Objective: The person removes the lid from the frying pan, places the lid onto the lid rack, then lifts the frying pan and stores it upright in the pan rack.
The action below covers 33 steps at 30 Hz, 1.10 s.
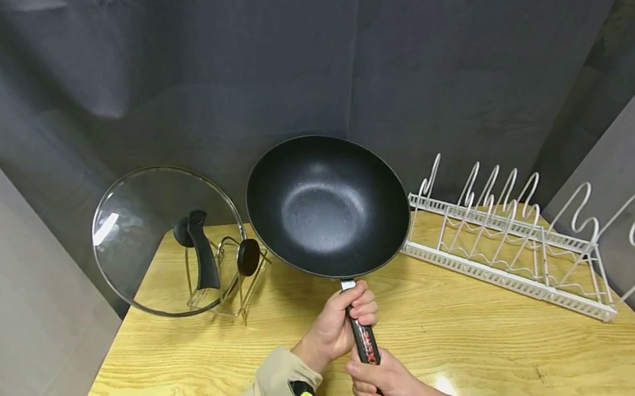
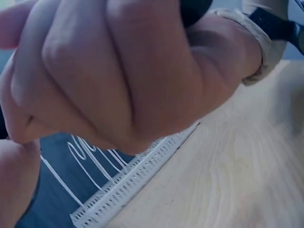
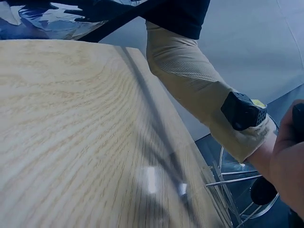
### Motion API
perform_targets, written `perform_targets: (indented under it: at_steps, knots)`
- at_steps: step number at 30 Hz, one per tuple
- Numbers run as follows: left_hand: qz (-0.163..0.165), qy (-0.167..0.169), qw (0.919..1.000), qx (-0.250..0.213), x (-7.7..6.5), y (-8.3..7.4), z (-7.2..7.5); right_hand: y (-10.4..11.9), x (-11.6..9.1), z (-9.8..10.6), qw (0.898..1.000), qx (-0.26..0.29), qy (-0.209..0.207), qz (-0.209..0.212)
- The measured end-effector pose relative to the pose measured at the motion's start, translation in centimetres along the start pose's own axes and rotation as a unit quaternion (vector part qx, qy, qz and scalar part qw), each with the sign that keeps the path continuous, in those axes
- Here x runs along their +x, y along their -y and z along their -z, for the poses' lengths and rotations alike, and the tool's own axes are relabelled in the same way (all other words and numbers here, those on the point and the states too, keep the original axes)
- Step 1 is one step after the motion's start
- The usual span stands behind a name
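Both hands grip the long black handle (image 1: 367,342) of a deep black wok (image 1: 322,214). My left hand (image 1: 337,326) is wrapped round it close to the bowl, and my right hand (image 1: 387,386) holds it lower, near its end. The wok's dark inside faces me, and its bowl overlaps the back edge of the table in the head view. In the left wrist view curled fingers fill the upper part. Only a strip of the left hand shows at the right edge of the right wrist view, below the sleeved forearm (image 3: 190,90).
To the left, a glass lid (image 1: 142,257) with a black handle (image 1: 202,250) stands upright on a wire stand (image 1: 241,301). At the right, a white wire rack (image 1: 504,284) stands on the wooden table (image 1: 184,370). Dark cloth (image 1: 289,51) hangs behind.
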State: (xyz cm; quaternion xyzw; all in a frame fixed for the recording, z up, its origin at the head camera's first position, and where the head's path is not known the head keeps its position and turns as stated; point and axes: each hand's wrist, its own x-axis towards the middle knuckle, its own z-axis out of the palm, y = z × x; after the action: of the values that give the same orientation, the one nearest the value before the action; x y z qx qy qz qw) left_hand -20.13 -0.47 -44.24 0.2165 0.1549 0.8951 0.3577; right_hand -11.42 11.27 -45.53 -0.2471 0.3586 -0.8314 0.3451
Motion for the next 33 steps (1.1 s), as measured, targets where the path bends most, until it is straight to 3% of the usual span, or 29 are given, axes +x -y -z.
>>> perform_targets:
  at_steps: [4, 9, 17, 19, 22, 26, 30, 33]
  knots:
    - [-0.021, -0.036, 0.9961, 0.078, 0.0, -0.1, -0.8, -0.1, 0.1, 0.1, 1.000, -0.012, 0.003, 0.006]
    - [-0.035, -0.057, 0.9886, 0.136, 0.0, -0.4, -1.5, 0.2, 0.2, 0.2, 0.999, -0.043, -0.007, 0.010]
    - [-0.043, -0.078, 0.9723, 0.216, 0.2, -0.9, -1.8, 1.2, 0.5, -0.3, 0.992, -0.096, -0.070, -0.032]
    - [-0.042, -0.085, 0.9693, 0.227, 0.2, -1.0, -1.8, 1.4, 0.6, -0.6, 0.984, -0.130, -0.110, -0.044]
    - [-0.040, -0.103, 0.9644, 0.240, 0.2, -1.1, -1.8, 1.5, 0.9, -1.3, 0.964, -0.177, -0.188, -0.063]
    - [-0.033, -0.129, 0.9550, 0.265, 0.3, -1.2, -2.0, 1.4, 1.1, -1.9, 0.940, -0.193, -0.270, -0.076]
    - [-0.023, -0.139, 0.9445, 0.297, 0.5, -1.2, -2.6, 1.2, 1.4, -2.0, 0.923, -0.196, -0.323, -0.078]
    - [-0.016, -0.139, 0.9396, 0.312, 0.8, -1.2, -3.0, 1.1, 1.4, -1.9, 0.918, -0.194, -0.338, -0.070]
